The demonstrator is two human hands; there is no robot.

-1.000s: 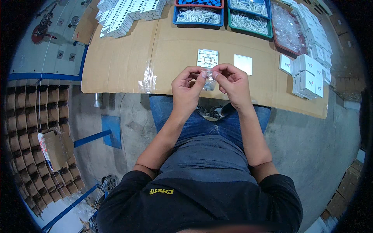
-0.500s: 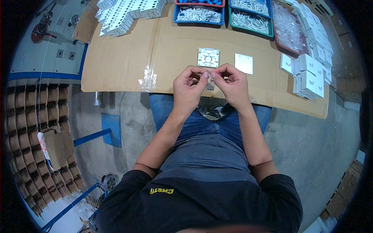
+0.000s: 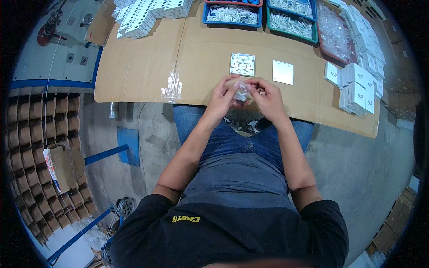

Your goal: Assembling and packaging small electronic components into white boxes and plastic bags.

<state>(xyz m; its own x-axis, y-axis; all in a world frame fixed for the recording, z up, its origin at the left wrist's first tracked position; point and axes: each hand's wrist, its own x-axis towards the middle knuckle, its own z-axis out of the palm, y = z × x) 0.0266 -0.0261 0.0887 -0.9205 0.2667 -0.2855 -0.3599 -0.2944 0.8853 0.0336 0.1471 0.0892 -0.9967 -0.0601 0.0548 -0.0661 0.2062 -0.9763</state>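
A small clear plastic bag with pale contents sits between my hands, just over the table's near edge. My left hand pinches its left side, and my right hand grips the other side with thumb and fingers. What exactly the bag contains is too small to tell. Just beyond my fingers lies a square white device with its inner fittings facing up. To its right, a flat white square plate rests on the cardboard.
Cardboard covers the table. Along the far side stand a blue tray and a green tray of small white pieces, and a red tray of clear bags. White boxes are piled at right, white units at far left.
My fingers have moved slightly apart and turned, so more of the plastic bag shows between them. The device and plate appear slightly shifted along with the whole view.
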